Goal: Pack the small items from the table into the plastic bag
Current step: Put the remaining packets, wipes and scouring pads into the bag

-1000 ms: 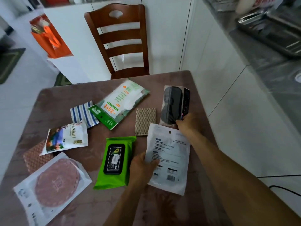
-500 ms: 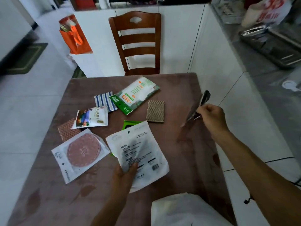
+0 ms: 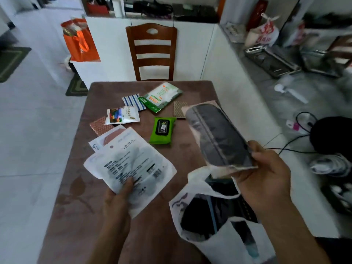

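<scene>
Right hand [image 3: 266, 176] is gripping dark pack [image 3: 215, 134] just above bag [image 3: 200, 212]; left hand [image 3: 118, 199] is clamping white pouch [image 3: 131, 166]. Bag is partly filled; several packets beyond the grips are waiting on bench [image 3: 152, 235].

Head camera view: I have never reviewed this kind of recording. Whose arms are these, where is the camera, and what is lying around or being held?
No machine here: a person wears the camera on the head, looking down at their own bare hands. The left hand has a grip on a white printed pouch. The right hand holds a dark item in clear packaging above the open white plastic bag, which already holds dark things. On the brown table lie a green wipes pack, a green-and-white packet, a striped cloth and other small packets.
</scene>
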